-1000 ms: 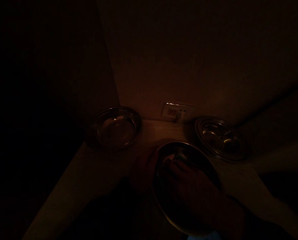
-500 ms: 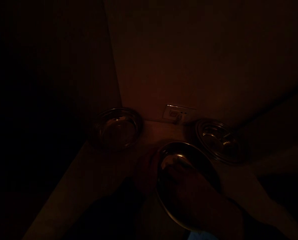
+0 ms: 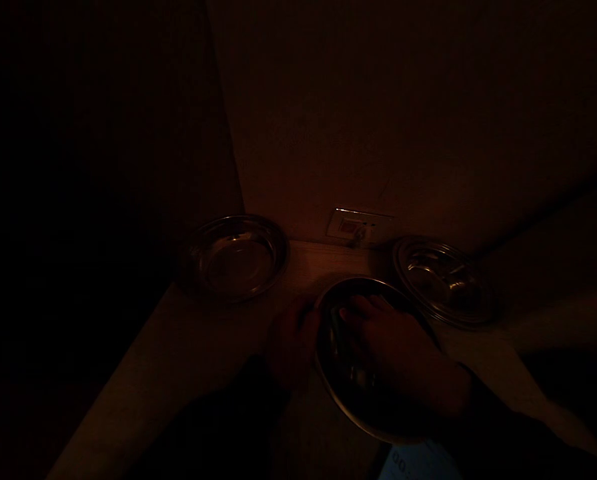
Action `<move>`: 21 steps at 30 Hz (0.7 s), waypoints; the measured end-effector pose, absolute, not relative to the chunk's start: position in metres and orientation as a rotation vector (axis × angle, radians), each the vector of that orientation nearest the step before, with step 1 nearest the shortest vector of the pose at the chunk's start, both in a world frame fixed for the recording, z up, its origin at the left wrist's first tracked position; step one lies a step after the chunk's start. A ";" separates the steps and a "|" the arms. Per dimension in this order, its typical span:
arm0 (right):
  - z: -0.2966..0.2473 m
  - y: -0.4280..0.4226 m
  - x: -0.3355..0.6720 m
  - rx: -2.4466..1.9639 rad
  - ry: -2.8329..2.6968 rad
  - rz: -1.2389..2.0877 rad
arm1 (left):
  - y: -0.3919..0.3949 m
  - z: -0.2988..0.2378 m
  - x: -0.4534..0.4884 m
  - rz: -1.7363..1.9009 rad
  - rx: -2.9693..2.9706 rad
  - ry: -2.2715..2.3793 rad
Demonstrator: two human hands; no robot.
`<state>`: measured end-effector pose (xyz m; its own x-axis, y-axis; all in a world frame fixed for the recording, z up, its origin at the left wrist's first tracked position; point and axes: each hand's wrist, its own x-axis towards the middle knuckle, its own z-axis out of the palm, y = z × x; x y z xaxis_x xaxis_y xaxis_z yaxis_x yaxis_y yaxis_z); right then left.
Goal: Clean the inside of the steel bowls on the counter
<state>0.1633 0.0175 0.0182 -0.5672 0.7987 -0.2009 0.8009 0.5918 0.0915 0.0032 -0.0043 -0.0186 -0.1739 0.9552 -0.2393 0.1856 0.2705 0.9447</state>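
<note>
At the left, a round metal dish (image 3: 241, 260) stands on the wooden table (image 3: 323, 257), near the corner of the wall. Next comes the left hand (image 3: 293, 343), at the left edge of a wide metal bowl (image 3: 361, 379); its thumb and finger are at the rim with a small gap between them, but it is too dark to tell if they are clamped on it. Behind the bowl, a switch plate (image 3: 361, 225) is fixed low on the wall. The bowl is on the near part of the table, and the right hand (image 3: 395, 340) reaches inside it, with the fingers bent and rather close together toward the far inner side. A dim greenish patch shows beside these fingertips; I cannot tell whether they hold something. Below the bowl, a lit screen (image 3: 418, 463) is partly visible. At the right, a second metal dish (image 3: 443, 283) lies just beside the bowl.
</note>
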 end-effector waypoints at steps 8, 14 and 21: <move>0.019 0.010 0.159 1.234 2.744 -0.126 | -0.004 -0.021 0.007 0.971 1.164 1.609; 0.021 -0.002 0.158 1.055 2.825 -0.282 | -0.008 -0.024 0.008 1.031 1.081 1.666; 0.015 -0.006 0.169 1.027 2.889 -0.461 | -0.007 -0.020 0.007 1.030 1.123 1.637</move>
